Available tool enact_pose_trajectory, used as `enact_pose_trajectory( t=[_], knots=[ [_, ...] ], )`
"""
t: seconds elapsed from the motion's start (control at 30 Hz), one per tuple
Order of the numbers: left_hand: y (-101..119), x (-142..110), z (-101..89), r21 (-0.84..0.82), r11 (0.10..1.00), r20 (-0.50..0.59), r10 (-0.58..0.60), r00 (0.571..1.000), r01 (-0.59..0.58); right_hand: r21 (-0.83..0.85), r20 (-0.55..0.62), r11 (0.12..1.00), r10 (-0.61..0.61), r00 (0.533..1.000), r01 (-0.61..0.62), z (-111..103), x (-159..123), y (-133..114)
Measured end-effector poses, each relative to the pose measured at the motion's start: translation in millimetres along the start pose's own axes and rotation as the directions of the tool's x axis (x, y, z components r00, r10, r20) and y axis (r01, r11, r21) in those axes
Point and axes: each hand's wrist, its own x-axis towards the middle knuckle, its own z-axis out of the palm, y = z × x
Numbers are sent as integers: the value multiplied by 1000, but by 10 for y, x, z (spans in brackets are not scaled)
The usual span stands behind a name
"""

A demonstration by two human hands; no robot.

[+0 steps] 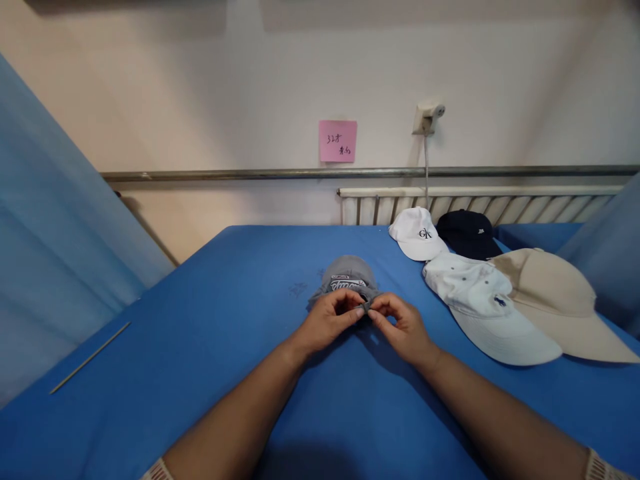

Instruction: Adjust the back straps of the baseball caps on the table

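Note:
A grey baseball cap (350,267) with white lettering lies in the middle of the blue-covered table (210,300), its brim pointing away from me. At the cap's near edge, my left hand (330,319) pinches the grey strap between thumb and forefinger. My right hand (403,325) pinches the same strap (366,307) just to the right, its fingertips almost meeting those of the left. Both hands partly cover the back of the cap, and the strap's fastening is too small to make out.
On the right sit a white cap (419,230), a dark navy cap (467,230), a pale cap (480,293) and a beige cap (555,287). A thin stick (90,358) lies at the left. Behind are a radiator (475,203), a metal rail (240,175) and a socket (425,120).

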Motion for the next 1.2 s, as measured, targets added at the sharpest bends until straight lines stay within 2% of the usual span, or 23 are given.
enact_pose_trajectory(
  t=[0.1, 0.3, 0.47, 0.77, 1.07, 1.2],
  knots=[
    [-20, 4, -1, 27, 1000, -6, 7, 1000, -7, 71, 21, 992, 100, 995, -102, 16, -9, 25],
    [-59, 5, 13, 54, 999, -6, 6, 1000, -6, 104, 44, 984, 139, 989, -143, 23, -10, 3],
    [-32, -11, -15, 46, 999, 7, -18, 1000, 17, 209, 11, 948, 243, 970, -240, 22, 6, -10],
    [-45, -16, -18, 3, 998, 49, -58, 997, 58, 210, 22, 948, 241, 970, -240, 19, -3, 30],
    [-23, -10, 12, 114, 993, 57, -37, 998, 30, 233, 47, 945, 226, 973, -231, 19, -7, -12],
    [-36, -6, 16, 154, 988, 29, -2, 1000, -2, 241, 64, 945, 214, 975, -223, 18, -13, 22]
  ],
)
